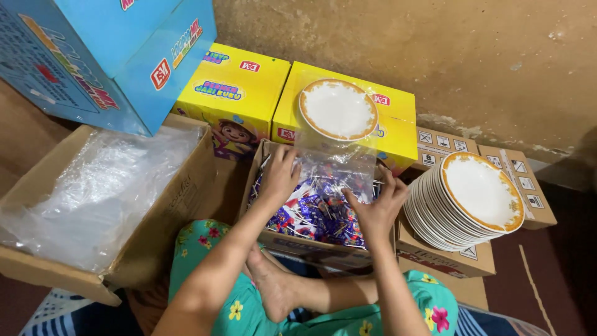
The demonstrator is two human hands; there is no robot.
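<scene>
A seated person's bare arms are seen from above, reaching into a small open box (292,241) packed with purple-wrapped lollipops (317,211). A clear plastic bag (336,163) is held upright over the lollipops, between the two hands. The left hand (280,175) is closed on the bag's left edge, its grip pinching the plastic. The right hand (373,211) is set against the bag's lower right side, fingers spread and curled; whether the plastic is actually clasped there cannot be told. A white plate (338,109) with an orange rim is seen at the top of the bag, in front of two yellow boxes (239,93) stood against the wall (435,50). To the right, a stack of matching plates (466,205) is leaned on a brown carton (444,261). To the left, a large carton (161,230) lined with clear plastic sheet (93,193) is placed beside a blue box (106,56). Crossed legs in green flowered cloth (242,311) are seen below.
</scene>
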